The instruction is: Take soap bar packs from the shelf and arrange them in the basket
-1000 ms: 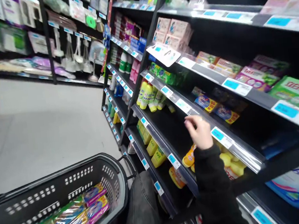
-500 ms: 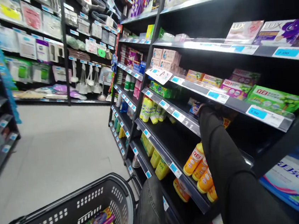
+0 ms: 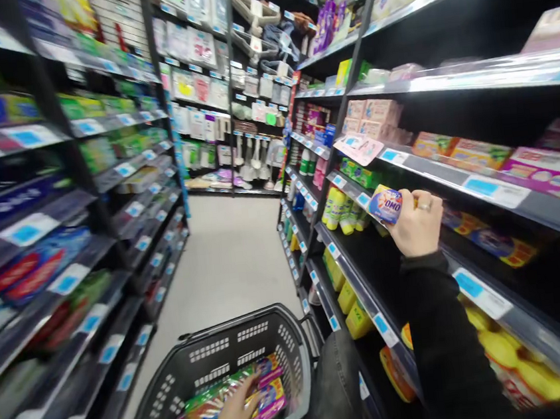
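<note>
OMO pack (image 3: pixel 385 205) pinched in right hand (image 3: pixel 417 223), left hand (image 3: pixel 237 408) over packs (image 3: pixel 273 395) in basket (image 3: pixel 305 370), grip hard to tell

OMO pack (image 3: pixel 384 204): smooth printed wrapper, glossy. Wrapped packs (image 3: pixel 272 397): thin plastic film, shiny, with creased highlights. Basket (image 3: pixel 216 361): black moulded plastic, smooth, low sheen, perforated walls. Ring (image 3: pixel 424 206): polished metal, by its look. Sleeve (image 3: pixel 447 325): black cloth, matt. Trouser leg (image 3: pixel 329 391): grey denim-like cloth, faded, matt. Shelf-edge strip (image 3: pixel 549 341): clear plastic, glossy. Price label (image 3: pixel 481 289): apparently paper, printed. Yellow bottles (image 3: pixel 334 207): smooth plastic. Floor (image 3: pixel 233 241): pale, smooth, faintly reflective; material uncertain.
</note>
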`<state>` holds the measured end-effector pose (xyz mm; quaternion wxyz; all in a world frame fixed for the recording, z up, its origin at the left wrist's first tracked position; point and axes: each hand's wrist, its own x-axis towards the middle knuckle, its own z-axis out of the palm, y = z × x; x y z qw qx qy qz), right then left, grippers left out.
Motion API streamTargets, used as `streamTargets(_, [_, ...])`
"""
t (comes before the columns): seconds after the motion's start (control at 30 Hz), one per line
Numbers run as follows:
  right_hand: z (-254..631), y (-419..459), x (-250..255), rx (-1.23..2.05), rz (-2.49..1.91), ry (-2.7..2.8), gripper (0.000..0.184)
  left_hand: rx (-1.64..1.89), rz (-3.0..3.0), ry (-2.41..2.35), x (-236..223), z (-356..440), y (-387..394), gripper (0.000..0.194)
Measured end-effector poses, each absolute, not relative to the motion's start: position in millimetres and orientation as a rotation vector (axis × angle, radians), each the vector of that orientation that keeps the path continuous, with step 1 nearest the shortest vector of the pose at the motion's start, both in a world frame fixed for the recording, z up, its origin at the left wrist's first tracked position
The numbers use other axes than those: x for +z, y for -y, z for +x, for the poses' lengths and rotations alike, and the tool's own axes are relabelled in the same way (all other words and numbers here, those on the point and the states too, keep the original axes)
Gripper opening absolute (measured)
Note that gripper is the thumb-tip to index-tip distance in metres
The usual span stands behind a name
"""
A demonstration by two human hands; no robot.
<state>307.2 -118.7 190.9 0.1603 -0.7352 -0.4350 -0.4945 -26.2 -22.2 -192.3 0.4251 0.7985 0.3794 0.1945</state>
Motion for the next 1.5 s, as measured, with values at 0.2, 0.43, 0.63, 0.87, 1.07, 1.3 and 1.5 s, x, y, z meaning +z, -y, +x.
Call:
streamTargets(0.2, [198.2, 120.2, 150.6, -1.147, -1.391, 1.803, 0.060, 1.241, 1.772, -0.601, 9.3, -23.1, 49.9, 0.088])
streamTargets(0.43, [130.4, 122.6, 124.2, -0.573, -1.022, 2.185, 0.065, 1.511, 2.088, -0.356, 60.9, -63.7, 67.1, 0.094])
streamTargets(0.63, [121.0, 116.8, 111.2, -0.143, -0.875, 2.141, 0.062, 1.605, 1.762, -0.474, 50.8, -76.4, 94.3, 0.079])
streamTargets(0.87, [126.3, 120.6, 67.3, 1.008, -0.682, 1.537, 0.070, 1.501, 1.002, -0.570, 64.3, -66.1, 120.5, 0.056])
streamTargets(1.07, [123.4, 117.8, 28.7, 1.252, -0.975, 1.176, 0.058, 1.217, 0.797, -0.886, 56.0, -64.2, 113.2, 0.063])
streamTargets(1.3, [127.8, 110.1, 11.6, 1.300, -1.095, 1.134, 0.058, 1.027, 0.798, -1.027, 32.8, -68.1, 102.1, 0.077])
streamTargets(1.5, [125.1, 109.6, 14.6, 1.280, -1.119, 1.150, 0.058, 1.020, 0.790, -1.030, 27.9, -68.0, 99.3, 0.074])
